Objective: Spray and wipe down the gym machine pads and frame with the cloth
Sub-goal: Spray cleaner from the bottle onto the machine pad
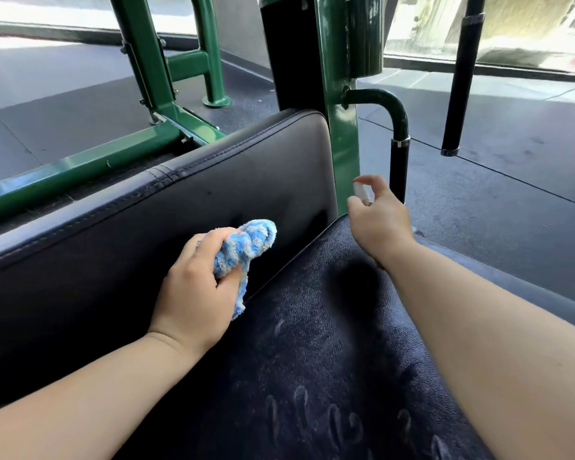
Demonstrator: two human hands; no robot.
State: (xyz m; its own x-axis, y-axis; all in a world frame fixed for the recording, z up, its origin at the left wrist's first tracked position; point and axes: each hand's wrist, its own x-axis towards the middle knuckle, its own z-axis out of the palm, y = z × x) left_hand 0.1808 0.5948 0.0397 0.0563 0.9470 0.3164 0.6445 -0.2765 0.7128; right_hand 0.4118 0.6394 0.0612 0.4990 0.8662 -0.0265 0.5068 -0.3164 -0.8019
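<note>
My left hand [196,290] grips a bunched blue and white cloth [246,249] and holds it against the black back pad [146,227] of the gym machine. Over the far end of the dark seat pad [312,360], my right hand [377,220] holds a small white spray bottle [361,192]; a finger is curled over its top and most of the bottle is hidden by the hand. The seat pad shows pale smeared marks near its front. A green frame post [341,94] rises just behind both pads.
Green frame rails [80,167] run along the floor at the left. A curved bar with a black grip [399,167] stands right of the post, and a black hanging handle [458,94] is further right. Dark rubber floor [512,194] surrounds the machine.
</note>
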